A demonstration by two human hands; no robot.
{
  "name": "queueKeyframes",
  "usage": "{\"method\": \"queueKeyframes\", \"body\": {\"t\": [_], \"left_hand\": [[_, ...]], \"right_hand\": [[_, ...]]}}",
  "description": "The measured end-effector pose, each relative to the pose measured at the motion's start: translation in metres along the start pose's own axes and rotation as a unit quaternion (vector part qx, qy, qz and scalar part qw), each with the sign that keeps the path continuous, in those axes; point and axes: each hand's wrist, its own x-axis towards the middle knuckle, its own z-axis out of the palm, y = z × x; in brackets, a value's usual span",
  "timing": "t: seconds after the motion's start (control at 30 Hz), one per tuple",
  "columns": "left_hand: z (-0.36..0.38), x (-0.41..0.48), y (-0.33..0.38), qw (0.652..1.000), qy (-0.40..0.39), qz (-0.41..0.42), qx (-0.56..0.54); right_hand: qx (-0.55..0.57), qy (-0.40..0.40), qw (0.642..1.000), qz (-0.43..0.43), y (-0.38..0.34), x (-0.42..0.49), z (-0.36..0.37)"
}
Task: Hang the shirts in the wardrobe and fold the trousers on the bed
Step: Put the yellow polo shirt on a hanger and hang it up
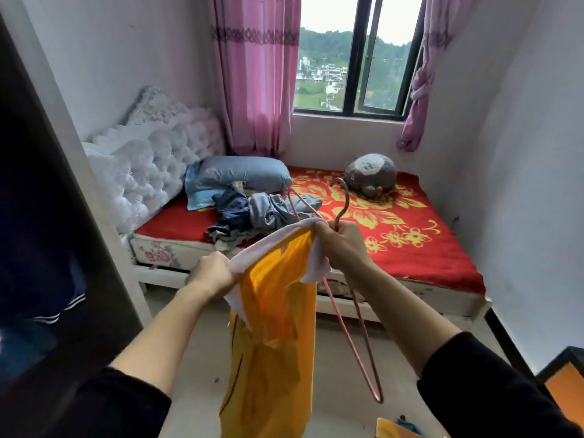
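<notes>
Bright yellow shirt (pixel 271 336) with white trim hangs bunched in front of the bed (pixel 410 248), left hand (pixel 211 275) fingers gripping its edge, right hand (pixel 339 245) clamped on collar plus pink hanger (pixel 354 339).

Both hands (pixel 212 275) (pixel 339 245) clutch a yellow shirt (pixel 271 327) and pink hanger (pixel 354 336).

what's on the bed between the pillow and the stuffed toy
Bare red flowered blanket lies between the pillow and the stuffed toy, in the head view.

Black sleeves (pixel 493 387) pushed up both forearms
</notes>
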Motion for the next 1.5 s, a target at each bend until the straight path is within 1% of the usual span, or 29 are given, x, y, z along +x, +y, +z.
{"method": "queueKeyframes", "body": {"t": [0.03, 0.07, 0.1, 0.13, 0.17, 0.2, 0.27, 0.33, 0.37, 0.43, 0.5, 0.53, 0.6, 0.67, 0.73, 0.77, 0.8, 0.83, 0.9, 0.97, 1.0, 1.1, 1.17, 1.23, 1.3, 1.4, 1.47, 1.5], "left_hand": [[0.003, -0.001, -0.016, 0.999, -0.006, -0.031, -0.019], [0.005, -0.002, -0.029, 0.996, -0.021, -0.047, -0.079], [0.005, -0.004, -0.035, 0.979, -0.049, -0.060, -0.189], [0.003, -0.008, -0.036, 0.942, -0.074, -0.078, -0.317], [-0.001, -0.009, -0.034, 0.901, -0.076, -0.090, -0.417], [-0.006, -0.007, -0.029, 0.869, -0.073, -0.096, -0.479], [-0.015, -0.005, -0.018, 0.824, -0.069, -0.108, -0.552], [-0.024, -0.003, -0.009, 0.777, -0.079, -0.137, -0.609], [-0.026, -0.002, -0.003, 0.762, -0.077, -0.150, -0.626], [-0.025, -0.002, 0.010, 0.748, -0.076, -0.164, -0.639], [-0.026, -0.003, 0.025, 0.746, -0.068, -0.136, -0.648], [-0.029, -0.003, 0.032, 0.748, -0.086, -0.111, -0.648], [-0.039, -0.004, 0.042, 0.763, -0.153, -0.049, -0.626], [-0.051, -0.003, 0.046, 0.798, -0.199, -0.018, -0.569], [-0.058, 0.000, 0.049, 0.847, -0.224, -0.005, -0.482], [-0.059, 0.001, 0.050, 0.870, -0.220, 0.007, -0.441], [-0.058, 0.002, 0.052, 0.889, -0.199, 0.017, -0.413], [-0.057, 0.003, 0.054, 0.899, -0.169, 0.023, -0.402], [-0.054, 0.004, 0.059, 0.900, -0.135, 0.031, -0.414], [-0.051, 0.003, 0.064, 0.893, -0.131, 0.035, -0.429], [-0.048, 0.002, 0.066, 0.895, -0.130, 0.034, -0.425], [-0.041, -0.002, 0.069, 0.902, -0.122, 0.026, -0.412], [-0.038, -0.005, 0.069, 0.903, -0.114, 0.021, -0.414], [-0.037, -0.009, 0.068, 0.901, -0.113, 0.012, -0.418], [-0.038, -0.012, 0.067, 0.894, -0.116, 0.007, -0.433], [-0.046, -0.014, 0.066, 0.873, -0.102, -0.002, -0.477], [-0.056, -0.014, 0.061, 0.867, -0.090, -0.006, -0.490], [-0.062, -0.015, 0.057, 0.862, -0.089, -0.004, -0.498]], "right_hand": [[0.028, 0.018, 0.999, 0.013, -0.001, 0.004, -0.002], [0.048, 0.027, 0.998, 0.023, 0.000, 0.007, -0.006], [0.046, 0.026, 0.998, 0.024, 0.001, 0.009, -0.010], [0.027, 0.017, 0.999, 0.016, 0.002, 0.011, -0.013], [0.004, 0.006, 1.000, 0.003, 0.004, 0.011, -0.015], [-0.012, 0.000, 1.000, -0.008, 0.005, 0.011, -0.015], [-0.016, 0.001, 1.000, -0.011, 0.009, 0.011, -0.018], [-0.008, 0.006, 1.000, 0.002, 0.013, 0.011, -0.024], [-0.007, 0.004, 1.000, 0.005, 0.014, 0.011, -0.028], [-0.006, 0.000, 1.000, 0.004, 0.018, 0.011, -0.036], [-0.007, 0.011, 1.000, 0.004, 0.021, 0.011, -0.044], [-0.010, 0.019, 1.000, 0.006, 0.023, 0.011, -0.048], [-0.019, 0.031, 0.999, 0.011, 0.027, 0.011, -0.055], [-0.020, 0.033, 0.999, 0.018, 0.034, 0.011, -0.061], [-0.024, 0.033, 0.999, 0.024, 0.039, 0.010, -0.065], [-0.028, 0.027, 0.999, 0.027, 0.041, 0.009, -0.066], [-0.027, 0.012, 0.999, 0.028, 0.042, 0.007, -0.067], [-0.021, -0.011, 0.999, 0.031, 0.042, 0.005, -0.068], [0.005, -0.065, 0.998, 0.020, 0.036, 0.003, -0.073], [0.057, -0.081, 0.995, -0.028, 0.022, 0.004, -0.076], [0.095, -0.074, 0.991, -0.055, 0.012, 0.006, -0.077], [0.228, -0.033, 0.969, -0.084, -0.023, 0.011, -0.077], [0.321, -0.018, 0.943, -0.083, -0.042, 0.013, -0.069], [0.395, 0.003, 0.916, -0.064, -0.054, 0.011, -0.056], [0.433, 0.021, 0.900, -0.047, -0.055, 0.009, -0.039], [0.454, 0.044, 0.890, -0.021, -0.044, 0.003, -0.014], [0.449, 0.041, 0.892, -0.030, -0.031, 0.000, 0.000], [0.435, 0.031, 0.899, -0.036, -0.024, -0.002, 0.008]]}}
